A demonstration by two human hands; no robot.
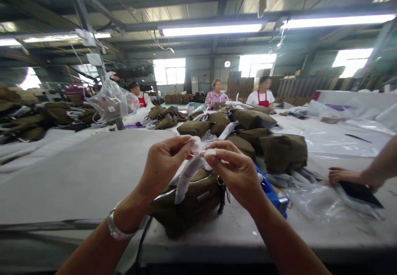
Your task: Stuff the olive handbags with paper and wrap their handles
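So the olive-brown bag (195, 213) is sitting on the pale, smooth worktop (77, 171), right below both hands, and I'll place everything off that bag. It's soft matte fabric, boxy with rounded edges, while the white wrapping (187, 175) on it looks thin, papery and wrinkled, shaped into a curved tube; can't see what's inside. Right behind the bag there's a heap of similar olive bags (248, 130), slouchy and pillow-like. Just to its right is a shiny blue object (273, 192), partly hidden, and further right some crinkly clear plastic (313, 202), then another person's hand (347, 177) resting on a flat dark piece (361, 192). Long axis of the bag runs mostly left to right, right end a bit farther back, with the zipper (164, 194) slanting along the top edge. The side with the small plate (203, 196) faces the wearer, and the wrapping climbs from that side, leaning up and right. Above the bag, the left hand (164, 163) has its fingers (182, 153) pinched on the wrapping's loose upper end, and the right hand (238, 175) is pinching it too, from the other side. Looks-wise the bag's a dark, even olive, with dark straps (221, 200) dangling at its right end.
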